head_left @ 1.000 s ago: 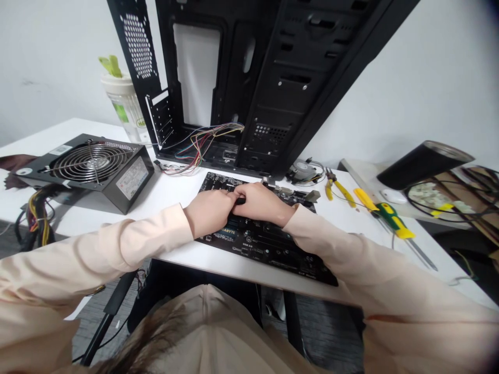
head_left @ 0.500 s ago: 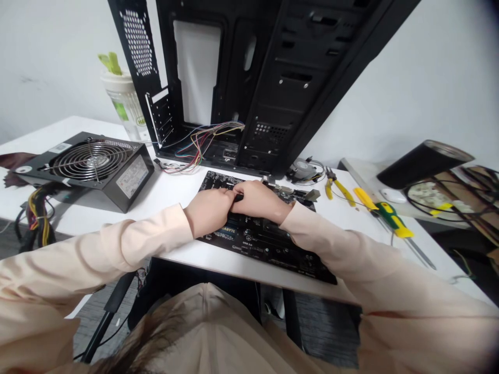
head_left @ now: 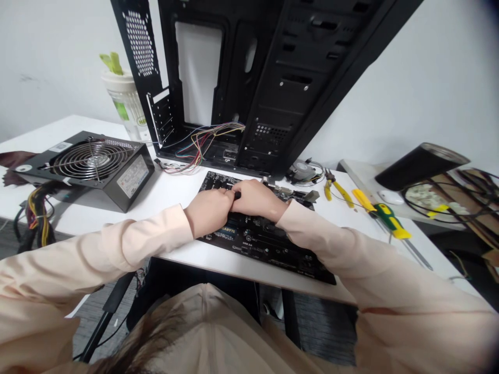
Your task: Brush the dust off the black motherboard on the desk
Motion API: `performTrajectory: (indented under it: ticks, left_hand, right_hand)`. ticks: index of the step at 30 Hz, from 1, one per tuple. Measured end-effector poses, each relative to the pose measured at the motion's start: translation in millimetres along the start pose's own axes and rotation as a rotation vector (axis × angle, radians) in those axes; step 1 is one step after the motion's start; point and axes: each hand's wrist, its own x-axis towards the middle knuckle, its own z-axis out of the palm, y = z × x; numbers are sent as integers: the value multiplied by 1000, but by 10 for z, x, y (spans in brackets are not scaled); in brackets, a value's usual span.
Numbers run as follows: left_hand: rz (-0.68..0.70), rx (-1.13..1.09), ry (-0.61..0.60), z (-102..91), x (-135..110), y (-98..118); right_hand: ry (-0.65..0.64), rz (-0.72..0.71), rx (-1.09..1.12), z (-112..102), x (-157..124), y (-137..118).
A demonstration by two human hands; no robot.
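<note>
A black computer motherboard (head_left: 268, 249) lies flat on the white table, its gold "GABYTE" lettering visible near the left side. Over its upper left part, my left hand (head_left: 210, 210) is closed, with fingers curled inward. My right hand (head_left: 257, 198) meets it there, fingers bent down and thumb side touching the left hand's fingertips. Between the two sets of fingers shows a small black part (head_left: 237, 196); whether it is loose or fixed to the board I cannot tell. The fingertips are mostly hidden.
Behind the board stands an open black computer case (head_left: 268, 104) with thin coloured wires (head_left: 202, 140). A power supply (head_left: 97, 166) sits at left, before a clear bottle (head_left: 127, 104). At right lie a fan cooler (head_left: 304, 170), pliers (head_left: 339, 188) and screwdrivers (head_left: 392, 219).
Both hands stay at the same spot on the motherboard. My right hand has shifted very slightly left, and the camera view has moved a little.
</note>
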Motion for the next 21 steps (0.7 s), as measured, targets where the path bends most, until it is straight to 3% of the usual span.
performTrajectory:
  ticks: [12, 21]
  left_hand:
    - [-5, -68, 24, -1, 9, -43]
    - [-6, -139, 48, -13, 26, -87]
  right_hand:
    - [-57, -57, -6, -38, -71, 45]
    - [-154, -54, -71, -139, 92, -62]
